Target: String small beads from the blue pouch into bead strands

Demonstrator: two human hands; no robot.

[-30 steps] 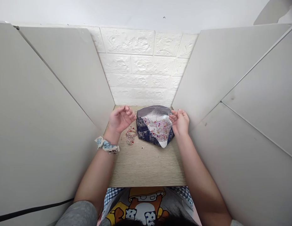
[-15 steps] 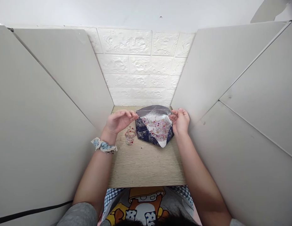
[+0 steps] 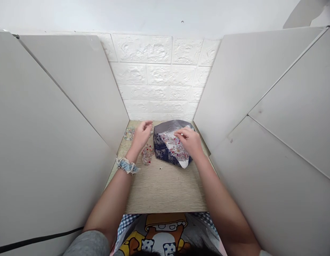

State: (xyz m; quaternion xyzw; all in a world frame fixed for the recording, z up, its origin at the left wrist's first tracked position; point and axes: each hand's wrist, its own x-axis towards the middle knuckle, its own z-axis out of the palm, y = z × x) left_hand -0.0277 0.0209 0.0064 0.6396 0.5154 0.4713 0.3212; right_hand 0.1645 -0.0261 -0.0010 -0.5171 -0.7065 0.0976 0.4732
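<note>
My left hand (image 3: 142, 133) is raised at the left of the bag, fingertips pinched together. Over the beads hovers my right hand (image 3: 190, 140), its thumb and forefinger also closed in a pinch. The fine clear thread seen stretched between both hands earlier is too thin to follow now. A dark blue patterned bag (image 3: 161, 153) with a silvery lining lies opened out. Many small pink, red and clear beads (image 3: 178, 145) lie in it. Beside the bag, under my left wrist, is a beaded strand (image 3: 147, 154) in pink and red.
Another beaded strand (image 3: 129, 133), pale and clear, lies at the back left of the wooden table (image 3: 167, 192). A tiny metallic piece (image 3: 161, 168) sits in front of the bag. Grey panels (image 3: 247, 78) flank both sides, and a white brick-patterned wall (image 3: 159, 74) stands behind.
My right hand has moved left and in over the beads. My left hand has turned and shifted right, uncovering the pale strand. The taut thread between them no longer shows.
</note>
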